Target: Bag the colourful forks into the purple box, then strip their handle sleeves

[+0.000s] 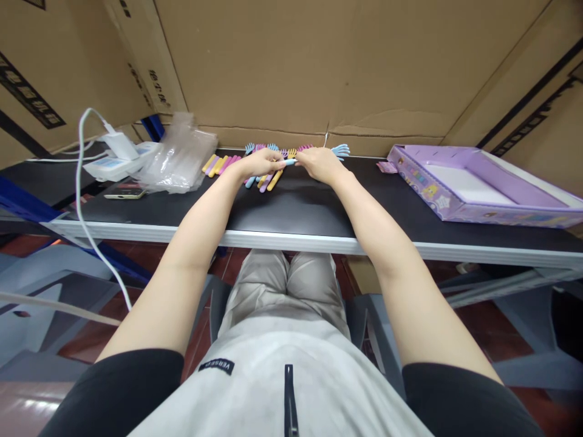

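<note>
My left hand is closed around the light blue handle of what looks like a small back scratcher. My right hand is closed at the other end of it, its fingertips close to those of the left. A light blue claw-shaped head sticks out past the right hand; whether it belongs to the held piece I cannot tell. Several pink, yellow, purple and blue claw heads show behind the hands. Coloured handles lie beside and below the left hand, such as a yellow handle.
A clear plastic bag pile lies at left, beside a white power strip with a plugged-in charger and cable. A phone lies in front. At right stands an open purple box near a small pink packet. Cardboard walls enclose the table.
</note>
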`<move>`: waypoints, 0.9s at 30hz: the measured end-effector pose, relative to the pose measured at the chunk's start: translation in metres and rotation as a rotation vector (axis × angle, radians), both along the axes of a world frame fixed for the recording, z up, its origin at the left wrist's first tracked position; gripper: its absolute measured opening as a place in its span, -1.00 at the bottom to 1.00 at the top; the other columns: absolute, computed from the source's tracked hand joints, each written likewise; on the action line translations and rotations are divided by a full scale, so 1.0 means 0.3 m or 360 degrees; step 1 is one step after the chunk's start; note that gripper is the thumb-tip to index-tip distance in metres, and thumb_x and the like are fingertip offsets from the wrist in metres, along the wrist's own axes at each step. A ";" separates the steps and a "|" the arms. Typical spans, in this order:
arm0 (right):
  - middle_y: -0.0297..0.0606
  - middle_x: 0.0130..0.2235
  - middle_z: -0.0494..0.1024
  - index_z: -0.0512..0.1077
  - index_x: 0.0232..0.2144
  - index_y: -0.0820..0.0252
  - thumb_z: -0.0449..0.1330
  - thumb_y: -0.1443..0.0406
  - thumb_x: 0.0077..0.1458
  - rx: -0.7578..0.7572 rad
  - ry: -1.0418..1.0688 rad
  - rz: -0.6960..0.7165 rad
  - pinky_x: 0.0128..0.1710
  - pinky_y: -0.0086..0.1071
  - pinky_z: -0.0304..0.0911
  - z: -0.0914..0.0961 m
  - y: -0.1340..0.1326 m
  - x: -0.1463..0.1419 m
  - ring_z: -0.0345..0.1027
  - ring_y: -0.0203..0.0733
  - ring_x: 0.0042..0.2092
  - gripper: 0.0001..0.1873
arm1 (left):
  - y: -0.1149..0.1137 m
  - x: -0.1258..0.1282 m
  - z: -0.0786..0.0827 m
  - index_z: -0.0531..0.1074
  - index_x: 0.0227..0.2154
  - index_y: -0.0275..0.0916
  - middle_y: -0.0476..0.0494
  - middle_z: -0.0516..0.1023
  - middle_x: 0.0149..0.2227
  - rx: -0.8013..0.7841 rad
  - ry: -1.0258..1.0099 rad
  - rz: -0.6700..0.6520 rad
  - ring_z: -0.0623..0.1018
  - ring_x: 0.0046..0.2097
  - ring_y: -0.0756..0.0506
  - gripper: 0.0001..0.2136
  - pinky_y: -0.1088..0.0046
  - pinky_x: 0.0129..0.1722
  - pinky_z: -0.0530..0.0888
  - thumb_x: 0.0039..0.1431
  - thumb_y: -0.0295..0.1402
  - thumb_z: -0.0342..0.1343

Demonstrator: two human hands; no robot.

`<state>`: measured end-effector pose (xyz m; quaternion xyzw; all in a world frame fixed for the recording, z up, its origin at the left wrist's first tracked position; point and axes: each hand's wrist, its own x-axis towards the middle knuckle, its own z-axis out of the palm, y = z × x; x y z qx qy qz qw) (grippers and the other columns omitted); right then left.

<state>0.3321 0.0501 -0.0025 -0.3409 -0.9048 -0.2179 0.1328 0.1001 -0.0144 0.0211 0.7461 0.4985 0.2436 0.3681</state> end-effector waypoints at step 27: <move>-0.20 -0.31 0.52 0.61 -0.18 0.10 -0.09 0.19 0.69 0.0130 0.0281 0.0233 0.14 -0.03 0.23 -0.043 0.099 0.053 0.31 -0.04 -0.20 -0.49 | 0.058 -0.050 -0.025 0.35 -0.43 -0.18 0.18 0.11 -0.67 -0.0491 -0.0436 0.0013 0.02 -0.69 0.13 -0.66 0.59 -0.61 -0.06 0.48 -0.36 0.31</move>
